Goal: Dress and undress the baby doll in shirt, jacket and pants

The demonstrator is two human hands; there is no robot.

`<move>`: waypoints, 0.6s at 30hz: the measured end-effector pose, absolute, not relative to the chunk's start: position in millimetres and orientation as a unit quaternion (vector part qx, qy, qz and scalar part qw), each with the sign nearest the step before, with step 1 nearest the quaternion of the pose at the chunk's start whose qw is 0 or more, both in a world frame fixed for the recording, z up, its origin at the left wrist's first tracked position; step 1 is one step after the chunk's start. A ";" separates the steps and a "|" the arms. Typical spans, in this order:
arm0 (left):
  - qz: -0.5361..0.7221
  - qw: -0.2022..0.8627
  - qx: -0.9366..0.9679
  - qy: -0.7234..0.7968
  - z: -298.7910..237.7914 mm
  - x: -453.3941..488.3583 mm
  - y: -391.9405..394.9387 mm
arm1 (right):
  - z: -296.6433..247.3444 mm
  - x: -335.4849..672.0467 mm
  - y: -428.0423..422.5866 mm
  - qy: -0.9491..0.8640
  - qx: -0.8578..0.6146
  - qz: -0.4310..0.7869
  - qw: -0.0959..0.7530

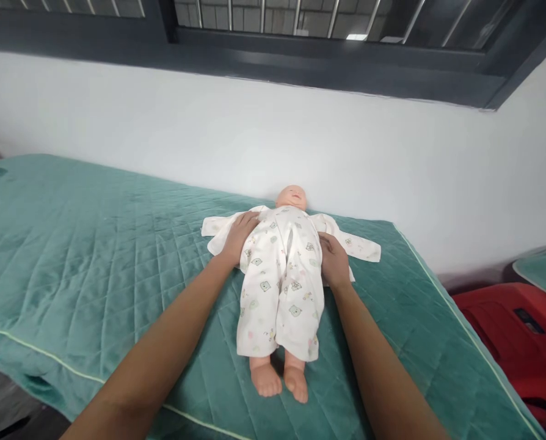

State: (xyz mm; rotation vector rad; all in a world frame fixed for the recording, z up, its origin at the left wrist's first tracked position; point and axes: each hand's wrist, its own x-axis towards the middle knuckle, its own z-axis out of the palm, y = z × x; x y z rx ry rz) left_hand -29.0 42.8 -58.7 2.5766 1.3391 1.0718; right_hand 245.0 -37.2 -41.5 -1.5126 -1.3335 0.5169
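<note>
A baby doll lies on its back on a green quilted mat, head toward the wall, bare feet toward me. It wears a white printed romper with sleeves spread out to both sides. My left hand rests on the doll's left-side shoulder and sleeve, fingers curled over the cloth. My right hand presses against the other side of the torso, fingers wrapped on the romper's edge.
The mat covers a table that runs along a white wall under a dark window frame. The table's edge with pale piping is near me on the left. A red object stands low at the right.
</note>
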 end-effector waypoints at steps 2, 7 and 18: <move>0.352 0.032 0.834 0.424 -58.5 -30.2 41.9 | -41.2 247.0 -33.6 -0.542 -0.657 0.205 0.482; 0.344 0.038 0.828 0.441 -57.3 -27.6 37.8 | -36.7 256.5 -24.6 -0.563 -0.662 0.227 0.440; 0.547 0.311 0.633 0.451 -34.7 -3.0 7.7 | -9.1 239.4 -39.3 -0.492 -0.533 0.489 0.485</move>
